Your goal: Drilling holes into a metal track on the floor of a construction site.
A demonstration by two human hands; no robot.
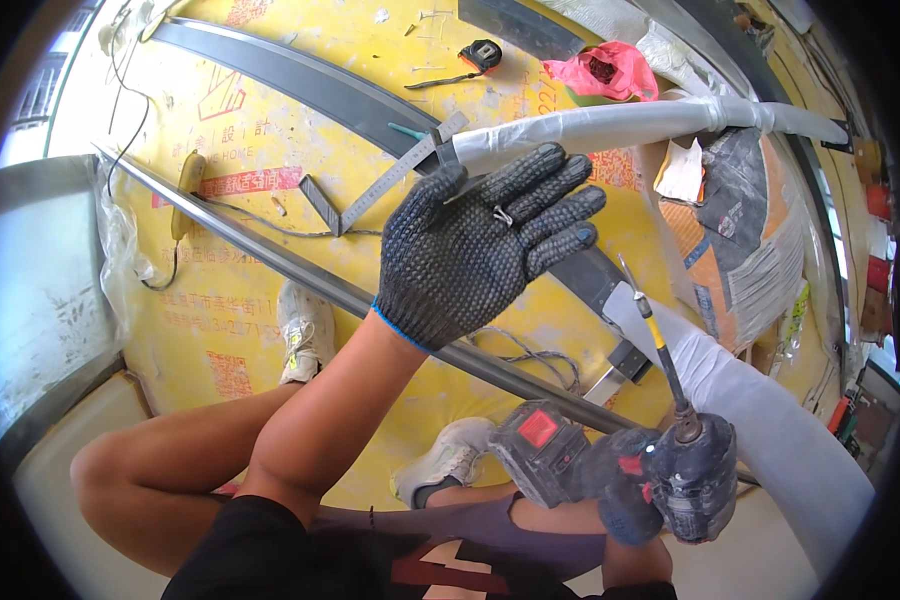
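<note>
My left hand [475,245], in a dark knitted glove, is raised palm-down with its fingers spread, and a small metal screw [503,215] is pinched between two of them. Low on the right, my right hand [620,490], also gloved, grips a dark cordless drill [685,480] with a red-marked battery [538,445]. The drill's long yellow-shanked bit [655,335] points up and away. A long grey metal bar [270,258] runs diagonally across the yellow floor sheet [260,130] beneath my left hand.
A steel square [385,185] lies beyond my left hand, next to a long white wrapped profile [620,122]. A tape measure [482,55], a pink bag [610,70], a sack [745,235] and a yellow-handled tool [186,185] lie around. My shoes [305,330] stand on the sheet.
</note>
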